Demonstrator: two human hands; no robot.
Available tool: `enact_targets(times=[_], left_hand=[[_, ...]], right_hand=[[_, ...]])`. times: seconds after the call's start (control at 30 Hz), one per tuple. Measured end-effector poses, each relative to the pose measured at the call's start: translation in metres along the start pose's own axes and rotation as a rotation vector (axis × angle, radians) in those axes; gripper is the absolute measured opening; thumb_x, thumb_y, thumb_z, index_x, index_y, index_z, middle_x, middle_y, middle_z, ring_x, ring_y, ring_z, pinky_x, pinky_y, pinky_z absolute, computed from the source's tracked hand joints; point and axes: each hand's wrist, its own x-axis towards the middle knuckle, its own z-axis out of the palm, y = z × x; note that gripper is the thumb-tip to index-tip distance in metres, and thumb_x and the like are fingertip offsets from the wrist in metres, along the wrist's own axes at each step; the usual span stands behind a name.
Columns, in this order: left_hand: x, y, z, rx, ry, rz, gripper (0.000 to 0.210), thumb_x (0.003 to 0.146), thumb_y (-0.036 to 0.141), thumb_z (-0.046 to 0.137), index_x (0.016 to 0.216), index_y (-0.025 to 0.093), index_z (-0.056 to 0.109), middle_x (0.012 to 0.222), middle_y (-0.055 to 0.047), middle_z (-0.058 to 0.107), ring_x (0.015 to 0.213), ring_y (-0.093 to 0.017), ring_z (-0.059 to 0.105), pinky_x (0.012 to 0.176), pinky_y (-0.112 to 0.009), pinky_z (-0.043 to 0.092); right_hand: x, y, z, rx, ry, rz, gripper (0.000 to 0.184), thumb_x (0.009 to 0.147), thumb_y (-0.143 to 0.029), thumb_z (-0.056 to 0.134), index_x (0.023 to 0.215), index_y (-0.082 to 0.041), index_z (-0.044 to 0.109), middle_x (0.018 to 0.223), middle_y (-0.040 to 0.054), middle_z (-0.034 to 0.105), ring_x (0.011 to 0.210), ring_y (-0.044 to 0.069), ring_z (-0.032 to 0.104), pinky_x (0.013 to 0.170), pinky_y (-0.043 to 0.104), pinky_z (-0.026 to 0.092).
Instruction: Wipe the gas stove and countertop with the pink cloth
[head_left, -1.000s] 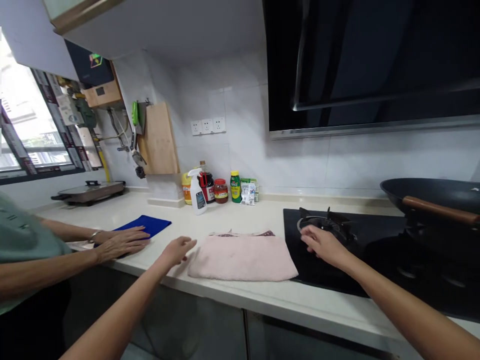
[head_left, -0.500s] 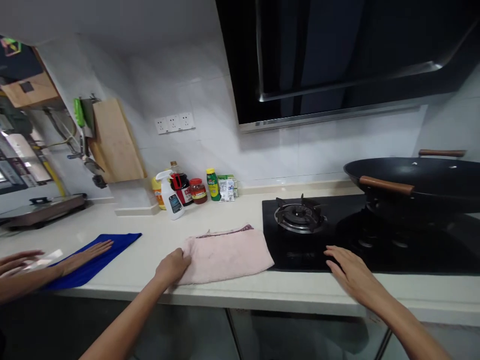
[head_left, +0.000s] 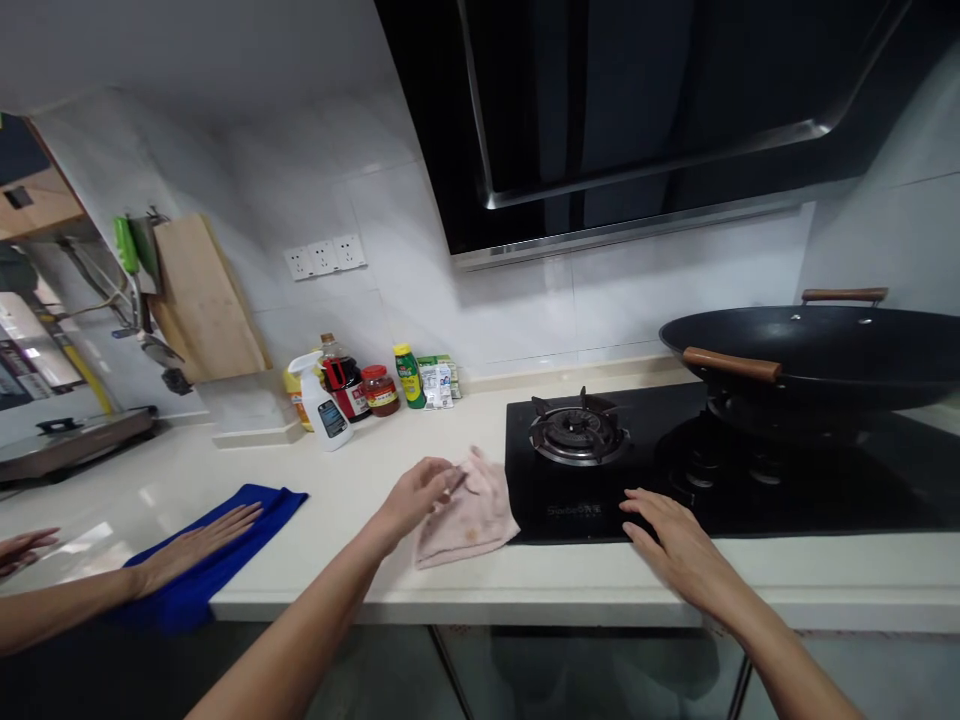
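Observation:
My left hand (head_left: 420,500) pinches the edge of a pink cloth (head_left: 472,515), which lies partly folded over on the white counter beside the stove's left edge. The fingers are closed on its upper left part. My right hand (head_left: 667,535) rests with fingers stretched out at the front edge of the black gas stove (head_left: 592,520), holding nothing. To the left, a co-worker's hand (head_left: 206,545) lies flat on a blue cloth (head_left: 270,510) that hangs a little over the counter's front edge.
A large black wok (head_left: 817,350) stands on the right burner; the left burner (head_left: 579,432) is bare. Against the wall are a white spray bottle (head_left: 321,405), a red-lidded jar (head_left: 380,392) and a green bottle (head_left: 409,378). Overhead hangs a black range hood (head_left: 637,110).
My left hand has moved right, folding the left part of the pink cloth over. The co-worker's hand remains on the blue cloth. The view has shifted slightly.

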Motion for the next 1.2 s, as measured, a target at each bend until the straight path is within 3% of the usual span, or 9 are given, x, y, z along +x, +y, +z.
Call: enact_targets(times=[0.1, 0.17, 0.3, 0.4, 0.57, 0.73, 0.87, 1.03, 1.2], left_hand=[[-0.003, -0.008, 0.018, 0.379, 0.053, 0.051, 0.047, 0.092, 0.051, 0.051, 0.122, 0.021, 0.069, 0.131, -0.012, 0.072, 0.123, -0.031, 0.065, 0.108, -0.045, 0.048], [-0.004, -0.015, 0.033, 0.590, 0.005, 0.045, 0.055, 0.094, 0.048, 0.047, 0.139, 0.021, 0.062, 0.150, -0.013, 0.060, 0.141, -0.034, 0.052, 0.119, -0.050, 0.037], [0.001, -0.018, 0.067, 0.845, -0.151, 0.001, 0.071, 0.099, 0.062, 0.033, 0.162, 0.032, 0.035, 0.174, -0.007, 0.020, 0.159, -0.042, 0.014, 0.124, -0.065, 0.016], [0.021, -0.019, 0.079, 0.846, -0.211, -0.034, 0.080, 0.094, 0.077, 0.023, 0.166, 0.040, 0.020, 0.176, -0.003, 0.008, 0.160, -0.045, 0.002, 0.122, -0.072, 0.009], [0.089, -0.031, 0.068, 0.864, -0.153, -0.088, 0.093, 0.083, 0.091, 0.022, 0.164, 0.044, 0.021, 0.177, -0.002, 0.004, 0.159, -0.046, 0.000, 0.120, -0.076, 0.006], [0.162, -0.034, 0.051, 0.903, -0.150, -0.188, 0.097, 0.079, 0.092, 0.032, 0.163, 0.045, 0.024, 0.176, -0.005, 0.010, 0.158, -0.049, 0.006, 0.117, -0.077, 0.014], [0.189, -0.032, 0.045, 0.897, -0.158, -0.187, 0.107, 0.070, 0.096, 0.044, 0.161, 0.041, 0.035, 0.174, -0.012, 0.020, 0.156, -0.053, 0.010, 0.114, -0.080, 0.016], [0.164, -0.037, 0.053, 0.897, -0.099, -0.089, 0.094, 0.082, 0.092, 0.028, 0.161, 0.041, 0.034, 0.174, -0.009, 0.020, 0.158, -0.048, 0.010, 0.117, -0.079, 0.005], [0.092, -0.035, 0.060, 0.884, -0.164, 0.011, 0.088, 0.084, 0.090, 0.034, 0.160, 0.044, 0.035, 0.175, -0.005, 0.020, 0.159, -0.043, 0.012, 0.121, -0.075, 0.009]], right_hand=[[-0.001, -0.001, -0.004, 0.007, -0.023, 0.009, 0.043, 0.100, -0.048, 0.042, 0.121, -0.023, 0.070, 0.143, 0.0109, 0.062, 0.138, 0.029, 0.053, 0.117, 0.056, 0.042], [-0.001, 0.000, -0.004, -0.001, -0.029, 0.012, 0.043, 0.100, -0.048, 0.043, 0.121, -0.023, 0.070, 0.144, 0.0104, 0.062, 0.139, 0.030, 0.052, 0.117, 0.057, 0.042], [-0.005, 0.004, 0.002, -0.041, -0.001, -0.023, 0.043, 0.101, -0.051, 0.043, 0.121, -0.024, 0.070, 0.143, 0.0100, 0.063, 0.139, 0.030, 0.053, 0.116, 0.057, 0.044], [-0.009, 0.012, 0.011, -0.092, 0.048, -0.086, 0.046, 0.101, -0.053, 0.042, 0.121, -0.023, 0.071, 0.140, 0.0105, 0.065, 0.136, 0.032, 0.056, 0.115, 0.059, 0.045], [-0.013, 0.034, 0.021, -0.191, 0.047, -0.173, 0.042, 0.101, -0.053, 0.047, 0.126, -0.028, 0.070, 0.141, 0.0059, 0.065, 0.133, 0.032, 0.059, 0.109, 0.059, 0.052], [-0.014, 0.040, 0.017, -0.244, 0.010, -0.204, 0.039, 0.100, -0.051, 0.052, 0.131, -0.032, 0.066, 0.146, 0.0032, 0.061, 0.135, 0.031, 0.058, 0.109, 0.055, 0.052], [-0.012, 0.030, 0.014, -0.202, 0.045, -0.148, 0.039, 0.100, -0.053, 0.047, 0.123, -0.030, 0.069, 0.141, 0.0059, 0.064, 0.132, 0.031, 0.059, 0.110, 0.054, 0.051], [-0.008, 0.022, 0.012, -0.151, 0.019, -0.088, 0.041, 0.099, -0.054, 0.045, 0.118, -0.029, 0.071, 0.137, 0.0081, 0.067, 0.131, 0.033, 0.060, 0.111, 0.056, 0.049], [-0.009, 0.020, 0.015, -0.127, 0.041, -0.082, 0.045, 0.099, -0.054, 0.042, 0.118, -0.024, 0.070, 0.136, 0.0112, 0.067, 0.132, 0.034, 0.058, 0.114, 0.060, 0.044]])
